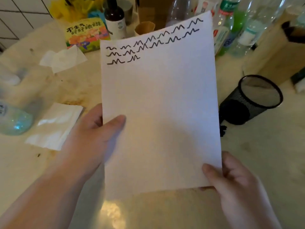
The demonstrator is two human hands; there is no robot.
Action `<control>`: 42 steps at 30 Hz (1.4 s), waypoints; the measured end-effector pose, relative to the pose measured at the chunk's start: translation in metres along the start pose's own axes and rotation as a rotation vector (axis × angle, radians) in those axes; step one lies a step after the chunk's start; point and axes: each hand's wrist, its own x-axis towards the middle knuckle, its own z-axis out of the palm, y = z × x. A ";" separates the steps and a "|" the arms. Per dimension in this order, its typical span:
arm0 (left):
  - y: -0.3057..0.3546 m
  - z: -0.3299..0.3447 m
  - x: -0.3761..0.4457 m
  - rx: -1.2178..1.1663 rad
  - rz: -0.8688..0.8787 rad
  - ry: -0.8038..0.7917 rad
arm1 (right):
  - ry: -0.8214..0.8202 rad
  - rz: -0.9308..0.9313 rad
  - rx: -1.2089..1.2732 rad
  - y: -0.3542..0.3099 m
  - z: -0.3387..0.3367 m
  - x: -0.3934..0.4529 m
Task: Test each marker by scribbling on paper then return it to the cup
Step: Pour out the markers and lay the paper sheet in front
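Observation:
A white sheet of paper (161, 104) is held up above the table, with three rows of black zigzag scribbles near its top edge. My left hand (95, 138) pinches its left edge, thumb on the front. My right hand (231, 180) pinches the lower right corner, thumb on the front. A black mesh cup (247, 100) lies tipped on its side to the right of the sheet, its mouth showing no markers inside. A small black item (222, 129) peeks out just below the cup, beside the paper's edge. No marker shows plainly.
White tissues (54, 126) lie at the left, with a clear plastic bottle (13, 119) beyond them. At the back stand a colourful box (85, 35), a dark bottle (115, 19), a paper cup (145, 28) and several plastic bottles (231, 27). A cardboard box (277, 50) sits at the right.

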 end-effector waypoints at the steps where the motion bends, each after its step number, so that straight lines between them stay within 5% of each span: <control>1: -0.003 -0.001 0.001 0.066 0.064 0.024 | -0.020 -0.037 -0.004 -0.001 -0.001 -0.001; 7: -0.026 -0.005 -0.028 0.293 0.265 0.056 | -0.048 -0.226 -0.007 0.008 -0.006 0.000; 14: -0.033 -0.005 -0.113 0.544 0.139 -0.109 | 0.024 -0.429 -0.206 0.025 -0.001 -0.038; 26: -0.055 -0.004 -0.159 0.790 0.145 -0.187 | -0.041 -0.364 -0.337 0.057 -0.023 -0.095; 35: -0.063 0.005 -0.147 1.148 0.357 -0.020 | 0.137 -0.282 -0.756 0.061 -0.028 -0.068; 42: -0.066 0.015 -0.140 1.379 0.381 0.029 | 0.167 -0.252 -0.850 0.045 -0.031 -0.058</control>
